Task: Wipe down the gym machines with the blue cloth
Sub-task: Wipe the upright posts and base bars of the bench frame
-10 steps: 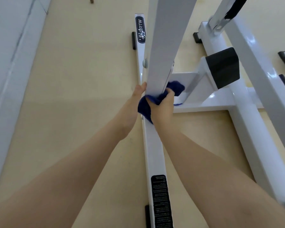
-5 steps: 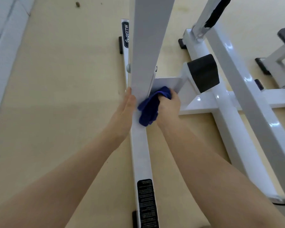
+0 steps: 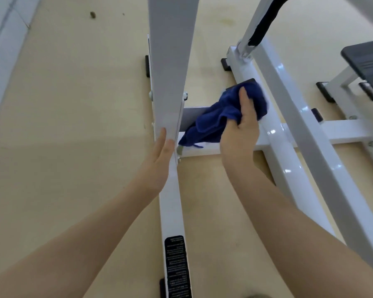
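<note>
A white gym machine frame fills the view: a tall upright post rises from a floor rail, and a cross beam runs right from it. My right hand grips the crumpled blue cloth and holds it against a black pad whose corner shows above the cloth, right of the upright. My left hand rests with straight fingers flat against the lower left edge of the upright post.
A second white slanted beam crosses at the right. A grey bench pad on white legs stands at the far right. A white wall base runs along the left of the tan floor. A black label marks the rail near me.
My right hand has carried the cloth from the base of the upright post rightward and up onto the black pad. My left hand has stayed against the post.
</note>
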### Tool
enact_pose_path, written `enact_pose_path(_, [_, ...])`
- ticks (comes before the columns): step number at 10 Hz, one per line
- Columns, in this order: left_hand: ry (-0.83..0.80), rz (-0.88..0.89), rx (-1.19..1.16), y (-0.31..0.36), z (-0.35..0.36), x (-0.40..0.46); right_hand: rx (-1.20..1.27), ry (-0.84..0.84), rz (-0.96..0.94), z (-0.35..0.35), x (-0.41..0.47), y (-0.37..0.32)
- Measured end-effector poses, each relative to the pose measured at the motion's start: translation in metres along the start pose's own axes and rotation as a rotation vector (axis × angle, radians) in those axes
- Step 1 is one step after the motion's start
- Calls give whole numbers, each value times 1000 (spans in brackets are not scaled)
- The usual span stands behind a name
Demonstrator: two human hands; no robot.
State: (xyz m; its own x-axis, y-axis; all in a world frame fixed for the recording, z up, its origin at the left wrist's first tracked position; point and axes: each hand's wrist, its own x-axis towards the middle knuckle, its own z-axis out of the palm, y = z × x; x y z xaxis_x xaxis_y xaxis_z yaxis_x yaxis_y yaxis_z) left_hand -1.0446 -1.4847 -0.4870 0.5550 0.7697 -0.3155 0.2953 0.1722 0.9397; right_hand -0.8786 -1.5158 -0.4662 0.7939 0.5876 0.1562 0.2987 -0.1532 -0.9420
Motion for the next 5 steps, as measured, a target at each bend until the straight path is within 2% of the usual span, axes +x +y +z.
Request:
enact_pose_path(1, [4, -24, 27, 8, 14, -3, -332, -123, -161, -9, 14, 15])
enact_pose_path(2, [-25, 28, 80, 23, 20, -1, -426, -248, -180, -12, 7, 38])
enact_pose_path(3, [-56, 52, 131, 34, 19, 1, -400, -255, 13, -7, -17, 55])
enact_pose_path(4, [-61, 46, 160, 31, 18, 7, -184, -90, 490, 16, -15, 65])
enact_pose_path(5, [-96, 25, 136, 24, 17, 11, -126, -14, 491, 27, -4, 50])
